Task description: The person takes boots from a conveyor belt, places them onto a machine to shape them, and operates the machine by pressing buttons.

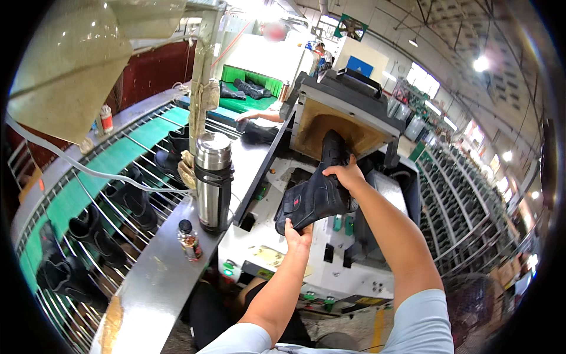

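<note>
A black boot [315, 197] hangs tilted between my hands over a white machine [262, 242]. Its toe points away from me, up against the brown pad [309, 127] in the machine's raised head. My left hand [298, 236] grips the shaft's top edge, thumb on the near side. Around the heel and ankle my right hand [348, 176] is closed, its thumb over the leather. The fingers under the boot are partly hidden. Beyond the machine's left side, a co-worker's hand [250, 115] rests by another black boot [259, 134].
At left, a metal thermos [213, 177] and a small bottle [189, 241] stand on a steel ledge [156, 283]. Several black boots [97, 236] lie on a rod rack beside a green belt [76, 200]. Racks of footwear [466, 206] fill the right. A fan [471, 304] stands low at right.
</note>
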`<state>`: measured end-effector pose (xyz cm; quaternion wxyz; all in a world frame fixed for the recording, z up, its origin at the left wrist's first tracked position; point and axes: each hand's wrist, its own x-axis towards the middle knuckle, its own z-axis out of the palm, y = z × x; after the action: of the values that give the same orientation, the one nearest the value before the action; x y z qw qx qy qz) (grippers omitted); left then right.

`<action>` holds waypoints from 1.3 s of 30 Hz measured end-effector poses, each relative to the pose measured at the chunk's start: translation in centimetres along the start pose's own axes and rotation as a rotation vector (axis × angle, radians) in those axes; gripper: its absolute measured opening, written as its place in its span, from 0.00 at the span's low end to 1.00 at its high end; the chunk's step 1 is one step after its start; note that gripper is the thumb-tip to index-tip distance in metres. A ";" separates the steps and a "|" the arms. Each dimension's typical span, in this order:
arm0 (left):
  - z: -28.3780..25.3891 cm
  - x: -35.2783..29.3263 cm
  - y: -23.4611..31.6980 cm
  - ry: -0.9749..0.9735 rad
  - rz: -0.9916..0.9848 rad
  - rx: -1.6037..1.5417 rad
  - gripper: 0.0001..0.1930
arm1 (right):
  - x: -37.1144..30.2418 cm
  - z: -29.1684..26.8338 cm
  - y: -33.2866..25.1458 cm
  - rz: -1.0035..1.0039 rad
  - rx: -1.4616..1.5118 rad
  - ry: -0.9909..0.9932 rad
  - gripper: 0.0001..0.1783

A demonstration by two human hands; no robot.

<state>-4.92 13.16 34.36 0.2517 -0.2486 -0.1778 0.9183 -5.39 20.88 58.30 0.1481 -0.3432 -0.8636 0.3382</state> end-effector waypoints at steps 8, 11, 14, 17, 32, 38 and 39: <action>0.6 5.5 -2.8 0.007 -0.064 -0.082 0.22 | 7.0 2.1 -2.6 -0.100 -0.442 0.088 0.67; 0.4 6.1 -3.0 0.025 -0.082 -0.122 0.21 | 7.0 2.7 -3.8 -0.010 -0.438 0.038 0.66; 0.9 6.2 -3.9 0.005 -0.100 -0.126 0.21 | 8.8 2.3 -2.6 -0.056 -0.437 0.092 0.66; 1.5 7.5 -3.5 -0.039 -0.140 -0.148 0.21 | 9.9 2.8 -3.4 -0.050 -0.392 0.112 0.66; -0.5 -2.0 1.9 0.004 -0.382 0.727 0.21 | 11.3 8.1 -0.3 0.069 -0.246 -0.031 0.66; -3.8 -20.9 19.7 -0.141 -0.059 1.691 0.11 | 11.9 11.8 2.1 0.054 -0.202 -0.110 0.67; -5.2 -22.8 22.7 -0.008 0.226 1.660 0.09 | 12.0 12.6 3.1 0.041 -0.203 -0.104 0.67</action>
<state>6.48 -16.76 28.21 0.2587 0.0043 0.5813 0.7715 -18.66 24.84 47.32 0.0606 -0.3562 -0.8926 0.2695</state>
